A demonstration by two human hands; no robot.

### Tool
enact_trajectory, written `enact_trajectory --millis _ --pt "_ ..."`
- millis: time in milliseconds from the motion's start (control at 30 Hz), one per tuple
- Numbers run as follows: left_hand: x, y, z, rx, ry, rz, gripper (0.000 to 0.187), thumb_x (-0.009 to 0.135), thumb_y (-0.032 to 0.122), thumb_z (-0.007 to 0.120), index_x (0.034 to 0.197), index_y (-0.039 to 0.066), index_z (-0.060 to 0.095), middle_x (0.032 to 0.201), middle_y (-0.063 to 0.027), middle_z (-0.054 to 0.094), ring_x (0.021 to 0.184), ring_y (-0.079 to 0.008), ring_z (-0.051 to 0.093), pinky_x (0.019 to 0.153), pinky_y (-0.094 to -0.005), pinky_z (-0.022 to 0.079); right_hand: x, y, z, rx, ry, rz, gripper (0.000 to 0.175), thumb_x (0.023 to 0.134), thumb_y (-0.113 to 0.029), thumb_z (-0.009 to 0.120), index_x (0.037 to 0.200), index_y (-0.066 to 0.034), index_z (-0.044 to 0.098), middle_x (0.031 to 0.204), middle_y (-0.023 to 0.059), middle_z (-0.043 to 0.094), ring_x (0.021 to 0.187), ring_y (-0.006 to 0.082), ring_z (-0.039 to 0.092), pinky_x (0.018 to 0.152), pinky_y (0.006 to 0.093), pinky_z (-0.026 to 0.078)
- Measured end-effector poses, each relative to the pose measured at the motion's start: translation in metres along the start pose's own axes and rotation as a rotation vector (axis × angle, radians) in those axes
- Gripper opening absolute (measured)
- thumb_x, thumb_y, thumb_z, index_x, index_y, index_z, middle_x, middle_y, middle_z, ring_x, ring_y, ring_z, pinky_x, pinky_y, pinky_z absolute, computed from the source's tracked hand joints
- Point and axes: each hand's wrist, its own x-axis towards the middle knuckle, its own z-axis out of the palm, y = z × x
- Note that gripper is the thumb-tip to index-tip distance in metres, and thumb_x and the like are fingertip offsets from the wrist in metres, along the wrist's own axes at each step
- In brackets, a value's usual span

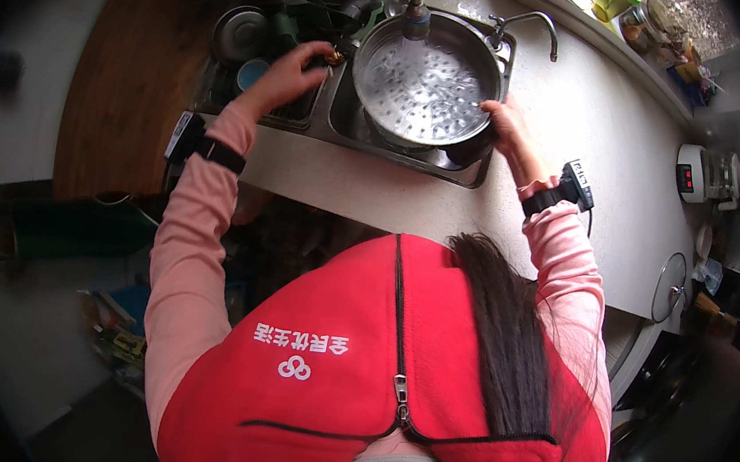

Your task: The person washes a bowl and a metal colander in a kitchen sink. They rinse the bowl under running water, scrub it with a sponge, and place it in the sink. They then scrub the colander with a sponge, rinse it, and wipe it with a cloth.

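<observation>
A round metal steamer pan with a pattern of holes in its base [423,96] is over the right basin of a steel sink [466,173], under a flexible faucet [416,25]. My right hand [504,123] grips the pan's right rim, thumb on top, other fingers partly hidden. My left hand [295,73] is left of the pan, over the left basin's edge, with its fingertips at a small brownish thing [335,58] that is too small to name; whether it holds this I cannot tell. Bowls [240,35] and a blue round item [251,74] lie in the left basin.
A thin curved tap [537,20] rises at the sink's back right corner. On the left lies a brown wooden board [130,87]. A white appliance with a glass jug [693,174] and a glass lid [670,288] are on the right. Jars [612,4] line the back ledge.
</observation>
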Motion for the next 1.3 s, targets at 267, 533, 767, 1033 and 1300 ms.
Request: enact_trajectory --millis 267,533,767,1033,1300 --pt "0.118 -0.118 -0.052 -0.735 0.415 -0.478 0.046 0.085 0.012 0.060 0.125 -0.005 0.045 0.129 -0.0151 0.048 0.117 -0.0240 0.048 0.096 -0.0318 0.040 0.000 0.001 0.043 -0.001 -0.038 -0.051 0.051 0.074 0.000 0.055 0.123 -0.0036 0.042 0.104 0.0119 0.056 0.090 0.0232 0.056 0.081 0.0355 0.047" --pt "0.141 -0.047 -0.034 0.119 0.489 -0.074 0.046 0.082 0.020 0.064 0.122 0.001 0.049 0.122 -0.0169 0.051 0.113 -0.0281 0.050 0.095 -0.0389 0.039 -0.008 -0.002 -0.016 0.000 -0.054 0.312 0.035 0.078 -0.024 0.061 0.105 -0.0036 0.053 0.087 0.0110 0.060 0.074 0.0213 0.059 0.066 0.0358 0.053" --pt "0.000 0.057 0.103 0.398 0.132 0.634 0.029 0.070 0.031 0.076 0.076 0.007 0.062 0.072 -0.0097 0.061 0.069 -0.0279 0.058 0.068 -0.0366 0.045 -0.023 -0.014 -0.014 0.042 -0.133 0.486 0.030 0.085 -0.032 0.055 0.097 -0.0051 0.060 0.085 0.0084 0.066 0.070 0.0192 0.063 0.067 0.0326 0.055" --pt "0.014 0.014 0.111 -0.683 0.428 -0.209 0.032 0.084 0.035 0.066 0.074 0.006 0.062 0.068 0.0042 0.057 0.066 -0.0051 0.050 0.060 -0.0220 0.041 -0.004 -0.002 -0.043 0.219 -0.092 0.246 0.038 0.094 -0.038 0.046 0.106 -0.0051 0.060 0.082 0.0033 0.064 0.070 0.0154 0.063 0.068 0.0297 0.054" --pt "-0.012 -0.031 0.102 -0.749 0.663 -0.275 0.040 0.090 0.038 0.053 0.110 0.003 0.058 0.099 -0.0038 0.061 0.083 -0.0123 0.056 0.071 -0.0270 0.046 0.001 0.025 -0.070 0.306 -0.152 0.284 0.041 0.094 -0.039 0.046 0.113 -0.0045 0.056 0.089 0.0075 0.064 0.073 0.0203 0.064 0.072 0.0330 0.054"
